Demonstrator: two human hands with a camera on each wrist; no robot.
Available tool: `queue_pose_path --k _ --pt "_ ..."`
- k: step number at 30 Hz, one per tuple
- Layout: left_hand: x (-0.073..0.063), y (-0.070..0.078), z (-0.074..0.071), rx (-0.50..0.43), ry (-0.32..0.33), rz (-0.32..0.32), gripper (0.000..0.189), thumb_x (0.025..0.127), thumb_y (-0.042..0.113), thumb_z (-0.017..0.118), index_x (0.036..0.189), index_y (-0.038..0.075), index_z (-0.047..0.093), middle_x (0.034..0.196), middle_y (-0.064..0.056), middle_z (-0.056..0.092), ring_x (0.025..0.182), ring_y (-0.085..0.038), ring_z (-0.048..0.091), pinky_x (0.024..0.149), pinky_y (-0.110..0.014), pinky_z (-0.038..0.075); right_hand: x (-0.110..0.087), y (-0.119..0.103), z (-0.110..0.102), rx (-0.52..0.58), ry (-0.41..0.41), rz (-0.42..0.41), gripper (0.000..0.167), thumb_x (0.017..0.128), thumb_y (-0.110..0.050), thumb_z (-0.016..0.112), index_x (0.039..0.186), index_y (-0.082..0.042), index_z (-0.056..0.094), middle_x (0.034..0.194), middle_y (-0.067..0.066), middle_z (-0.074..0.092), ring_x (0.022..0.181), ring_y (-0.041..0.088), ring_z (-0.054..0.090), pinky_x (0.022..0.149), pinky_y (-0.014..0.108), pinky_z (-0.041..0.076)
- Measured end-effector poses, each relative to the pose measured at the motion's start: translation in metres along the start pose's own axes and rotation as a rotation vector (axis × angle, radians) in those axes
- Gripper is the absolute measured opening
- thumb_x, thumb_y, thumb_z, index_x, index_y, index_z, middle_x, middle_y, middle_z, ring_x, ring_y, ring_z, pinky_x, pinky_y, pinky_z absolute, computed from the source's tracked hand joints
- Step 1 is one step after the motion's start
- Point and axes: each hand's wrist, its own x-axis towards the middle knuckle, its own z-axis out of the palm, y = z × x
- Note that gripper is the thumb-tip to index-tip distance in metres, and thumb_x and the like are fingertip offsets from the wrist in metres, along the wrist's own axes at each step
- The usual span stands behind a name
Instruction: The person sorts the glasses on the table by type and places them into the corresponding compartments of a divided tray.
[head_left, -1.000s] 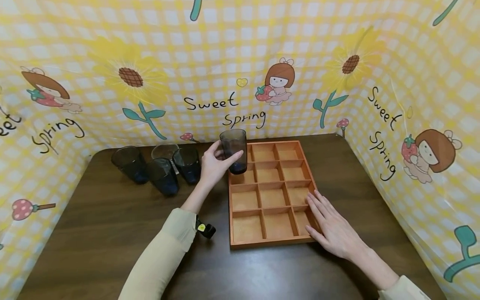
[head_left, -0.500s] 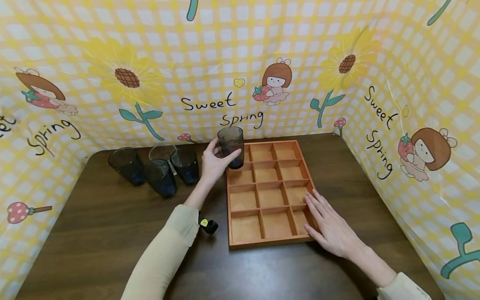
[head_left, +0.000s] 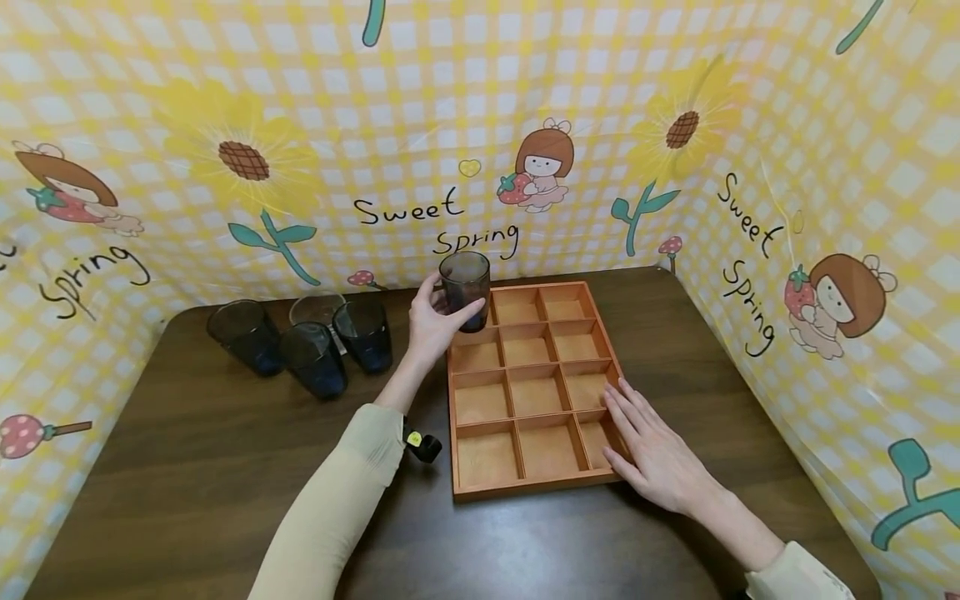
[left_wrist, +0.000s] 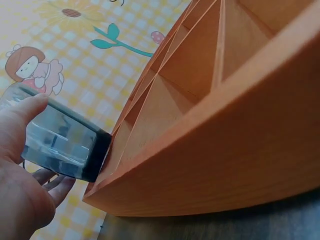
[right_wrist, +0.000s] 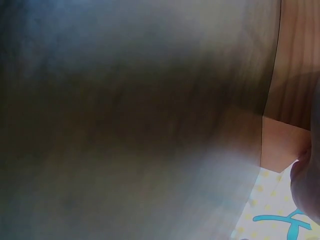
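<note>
My left hand (head_left: 435, 323) grips a dark tinted drinking glass (head_left: 467, 292), thumb on the near side and fingers around the far side. The glass stands nearly upright at the far left compartment of a wooden divided box (head_left: 491, 421). In the left wrist view the base of the glass (left_wrist: 65, 135) is at the box's far corner; whether it touches the compartment floor cannot be told. My right hand (head_left: 660, 454) rests with straight fingers on the box's right edge, near the front. The right wrist view shows only a bit of that hand (right_wrist: 305, 185) against the box side.
Left of the box, three dark blue glasses (head_left: 315, 360) and a clearer glass (head_left: 311, 310) stand close together on the brown table (head_left: 180, 467). A yellow checked cloth (head_left: 420, 100) rises behind the table and along both sides.
My left hand has moved the glass slightly toward the far left compartment. The right hand stays on the box edge. The head view has shifted a little.
</note>
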Motion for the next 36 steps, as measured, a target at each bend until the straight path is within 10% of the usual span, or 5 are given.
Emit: queue_pose_path --k 36 --pt "0.007 -0.014 0.005 0.168 -0.013 0.065 0.085 0.087 0.018 0.095 0.157 0.005 0.049 0.148 -0.026 0.063 0.135 -0.043 0.067 0.114 -0.057 0.056 0.001 0.000 0.001 0.001 0.000 0.017 0.077 0.102 -0.030 0.072 0.162 0.010 0.043 0.167 0.027 0.049 0.163 0.043 0.035 0.138 0.021 -0.002"
